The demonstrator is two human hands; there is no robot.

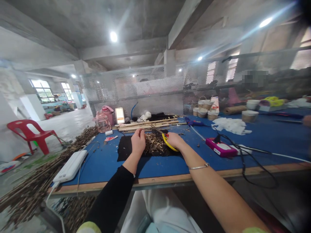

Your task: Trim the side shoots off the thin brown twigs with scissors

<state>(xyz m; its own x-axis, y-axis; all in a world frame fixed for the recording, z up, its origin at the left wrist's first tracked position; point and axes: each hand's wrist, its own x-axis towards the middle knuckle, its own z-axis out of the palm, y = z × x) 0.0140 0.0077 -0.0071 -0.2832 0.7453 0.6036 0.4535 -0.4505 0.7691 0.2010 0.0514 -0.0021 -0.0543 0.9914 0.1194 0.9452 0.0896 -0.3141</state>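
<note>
My left hand is closed in a pinch above a heap of cut twig pieces; what it pinches is too small to make out. My right hand grips yellow-handled scissors, whose blades point up and left toward my left hand. The heap lies on a black cloth spread on the blue table.
Long sticks lie behind the cloth. A pink device with black cables, white scraps and small baskets sit to the right. A white power bank and a pink bottle are on the left; twig bundles and a red chair beyond.
</note>
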